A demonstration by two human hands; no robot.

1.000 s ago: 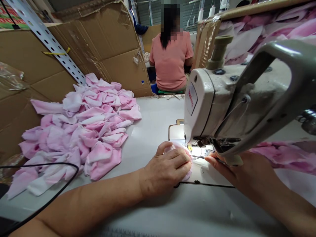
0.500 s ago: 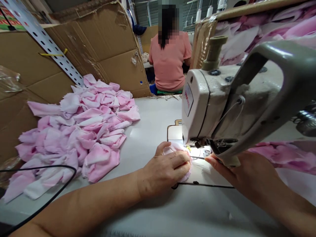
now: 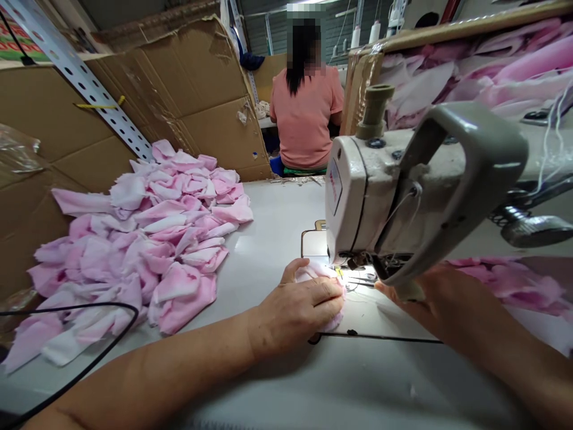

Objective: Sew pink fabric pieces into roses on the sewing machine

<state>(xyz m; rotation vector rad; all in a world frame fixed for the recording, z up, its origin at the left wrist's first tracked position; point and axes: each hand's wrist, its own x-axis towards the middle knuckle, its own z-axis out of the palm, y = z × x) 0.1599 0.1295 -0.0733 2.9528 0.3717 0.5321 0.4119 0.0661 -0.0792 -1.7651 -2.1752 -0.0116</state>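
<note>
My left hand point(image 3: 311, 304) presses a small bunched piece of pink-and-white cloth point(image 3: 313, 272) onto the bed of a sewing machine point(image 3: 385, 185). Its fingers curl over the cloth, left of the lit needle area. My right hand point(image 3: 447, 304) reaches in from the right, partly hidden behind the machine's grey guard. From its fingertips a slim metal tool with two thin prongs point(image 3: 362, 283) points left toward the cloth; I cannot tell whether it is scissors or tweezers. Loose thread lies near the prongs. The needle tip is hard to make out in the glare.
A heap of pink-and-white cloth pieces point(image 3: 147, 233) covers the table's left side, beside cardboard sheets point(image 3: 179, 89). A black cable point(image 3: 89, 304) loops at front left. More pink cloth point(image 3: 514, 286) lies at right, and a cloth-filled box point(image 3: 364, 89) stands behind. A person point(image 3: 307, 119) sits beyond.
The view has shifted slightly, showing more of the machine's right side. The tool's two prongs now show apart, where a single thin line showed before. My left hand stays on the cloth.
</note>
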